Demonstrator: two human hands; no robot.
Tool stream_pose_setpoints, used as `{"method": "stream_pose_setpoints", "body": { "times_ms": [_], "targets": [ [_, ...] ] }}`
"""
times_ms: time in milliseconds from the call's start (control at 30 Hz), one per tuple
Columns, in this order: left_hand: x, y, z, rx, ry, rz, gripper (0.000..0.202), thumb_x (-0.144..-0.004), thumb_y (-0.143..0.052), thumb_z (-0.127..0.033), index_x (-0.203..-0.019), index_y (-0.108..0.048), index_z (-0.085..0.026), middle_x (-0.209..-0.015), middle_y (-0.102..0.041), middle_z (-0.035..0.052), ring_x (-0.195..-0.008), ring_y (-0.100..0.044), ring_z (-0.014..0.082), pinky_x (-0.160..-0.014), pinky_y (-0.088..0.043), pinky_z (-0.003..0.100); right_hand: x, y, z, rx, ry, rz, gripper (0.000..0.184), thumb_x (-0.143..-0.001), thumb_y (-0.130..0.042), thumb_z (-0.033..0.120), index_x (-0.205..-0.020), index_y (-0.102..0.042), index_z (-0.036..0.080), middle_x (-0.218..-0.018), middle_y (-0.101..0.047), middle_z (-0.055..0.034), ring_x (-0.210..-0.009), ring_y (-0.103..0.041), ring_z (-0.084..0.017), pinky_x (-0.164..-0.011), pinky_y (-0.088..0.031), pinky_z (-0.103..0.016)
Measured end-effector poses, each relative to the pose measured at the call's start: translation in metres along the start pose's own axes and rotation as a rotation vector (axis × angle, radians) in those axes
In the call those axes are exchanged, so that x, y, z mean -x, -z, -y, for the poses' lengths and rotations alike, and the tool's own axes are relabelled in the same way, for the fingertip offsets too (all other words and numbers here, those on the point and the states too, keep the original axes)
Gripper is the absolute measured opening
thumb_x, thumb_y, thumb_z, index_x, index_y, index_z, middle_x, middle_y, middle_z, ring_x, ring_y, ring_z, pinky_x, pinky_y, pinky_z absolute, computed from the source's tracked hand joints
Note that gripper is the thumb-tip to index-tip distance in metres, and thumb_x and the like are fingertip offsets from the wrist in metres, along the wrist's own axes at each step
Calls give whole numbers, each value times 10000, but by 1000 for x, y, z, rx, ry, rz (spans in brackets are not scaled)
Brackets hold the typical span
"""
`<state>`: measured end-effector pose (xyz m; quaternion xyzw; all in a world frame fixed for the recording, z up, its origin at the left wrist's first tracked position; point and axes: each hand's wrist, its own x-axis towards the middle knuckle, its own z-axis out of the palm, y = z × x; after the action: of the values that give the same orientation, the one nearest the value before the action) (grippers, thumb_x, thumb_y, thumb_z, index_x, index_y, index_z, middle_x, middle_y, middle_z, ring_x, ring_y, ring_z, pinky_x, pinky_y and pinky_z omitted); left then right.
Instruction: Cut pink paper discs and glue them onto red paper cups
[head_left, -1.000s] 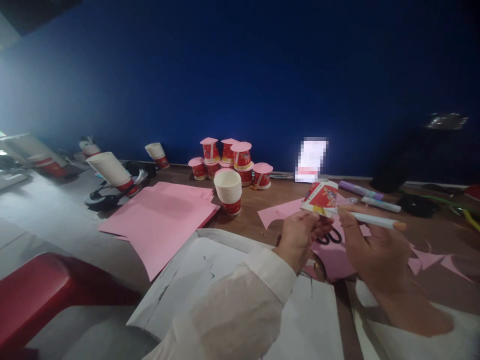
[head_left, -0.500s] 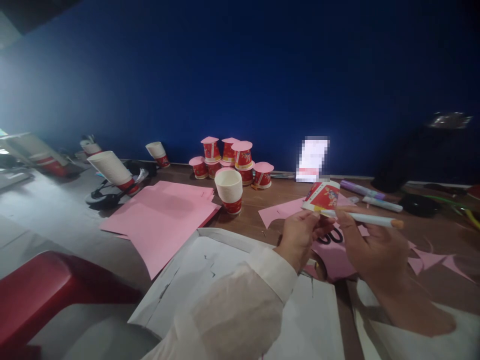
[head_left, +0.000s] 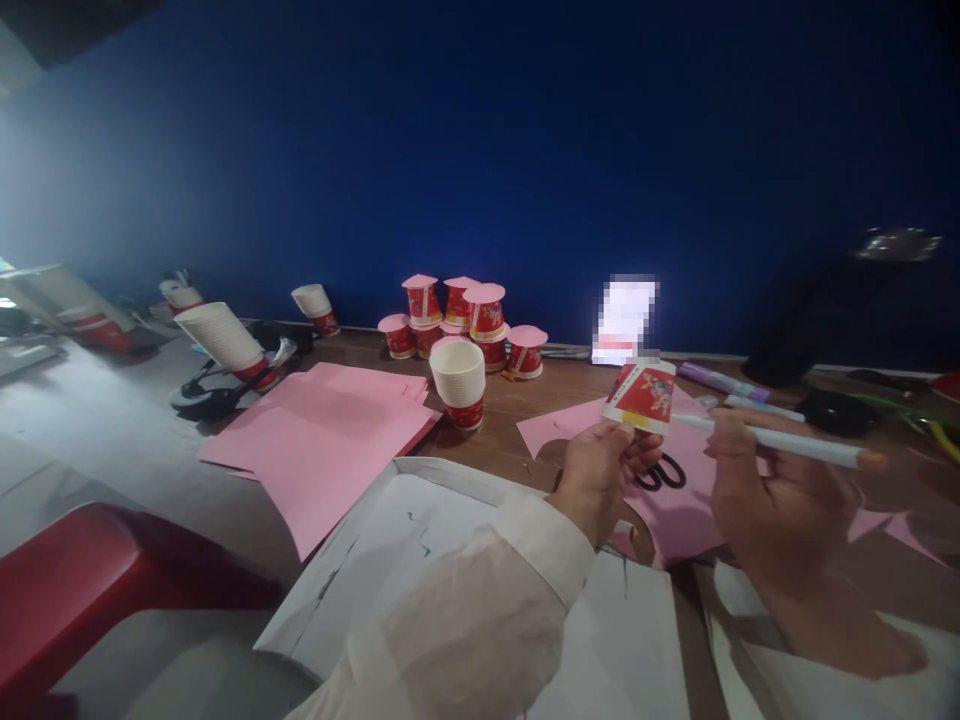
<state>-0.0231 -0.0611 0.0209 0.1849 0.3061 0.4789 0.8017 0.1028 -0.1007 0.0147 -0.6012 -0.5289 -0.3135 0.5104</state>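
At the wearer's one o'clock, the left hand [head_left: 596,480] pinches an upside-down paper cup [head_left: 643,395] near its rim, the forearm reaching diagonally in a wrinkled white sleeve [head_left: 465,620]. The right hand [head_left: 780,510], at two o'clock, grips a slim, straight marker [head_left: 802,442] between thumb and curled fingers, its tip just beside the cup. Tapered and tilted, the cup is printed red with flowers. Flat pink paper [head_left: 697,505] with curved cut edges lies below on the brown tabletop [head_left: 506,405].

a yellow-patched red floral cup [head_left: 642,393] tilts rim-down beside a slanting white marker [head_left: 806,443].
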Motion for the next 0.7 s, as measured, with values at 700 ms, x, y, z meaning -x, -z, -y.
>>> {"method": "stream_pose_setpoints", "body": {
  "times_ms": [700],
  "targets": [
    [-5, 5, 5, -40, -28, 70, 64, -794, -754, -158, -812, -719, -107, -781, -695, 71, -737, -664, 154, -793, -528, 292, 0, -5, 4, -153, 155, 68, 117, -944, -699, 245, -954, -780, 160, -940, -821, -68, -889, -794, -225, -919, -597, -319]
  ]
}}
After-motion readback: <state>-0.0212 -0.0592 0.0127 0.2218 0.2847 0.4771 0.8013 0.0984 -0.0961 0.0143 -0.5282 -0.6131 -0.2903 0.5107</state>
